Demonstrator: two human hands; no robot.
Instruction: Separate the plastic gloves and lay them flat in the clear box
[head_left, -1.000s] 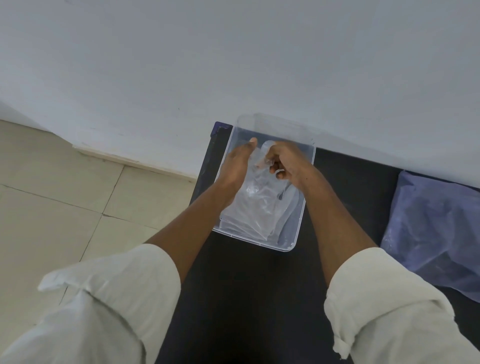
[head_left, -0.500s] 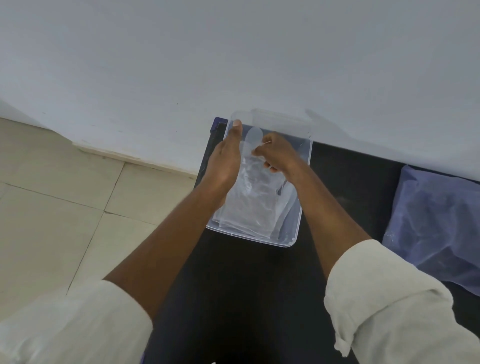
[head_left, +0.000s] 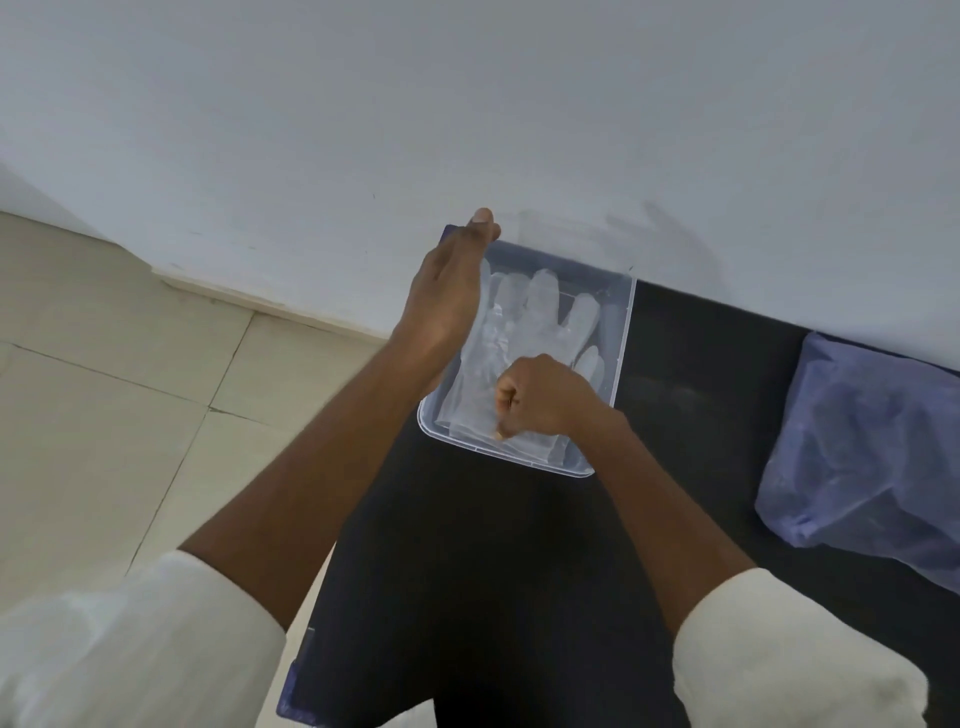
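Clear box (head_left: 621, 332) sits on the black table (head_left: 498, 571), its far end close to the white wall (head_left: 467, 104). All places below are given from the box.

Inside it: plastic gloves (head_left: 540, 322), translucent, stacked roughly flat, fingers pointing to the far end. The top glove's fingers are spread and readable; the cuff ends lie at the near rim. How many gloves are in the stack cannot be told.

Left hand (head_left: 447, 306): extended, fingers straight and together, held edge-on along the box's left wall, fingertips reaching past the far-left corner. It lies against the left margin of the gloves; whether it pinches any film cannot be told.

Right hand (head_left: 540, 397): curled into a loose fist over the near half of the box, knuckles up, fingertips pressed down at the cuff area of the gloves. It appears to pinch the plastic there, but the grip itself is hidden under the fingers.

Right of the box, well apart on the same table, lies a bluish plastic bag (head_left: 862, 457), crumpled. Left of the box, beyond the table edge, beige floor tiles (head_left: 104, 389). Both forearms are bare with white sleeves (head_left: 779, 654) rolled up.
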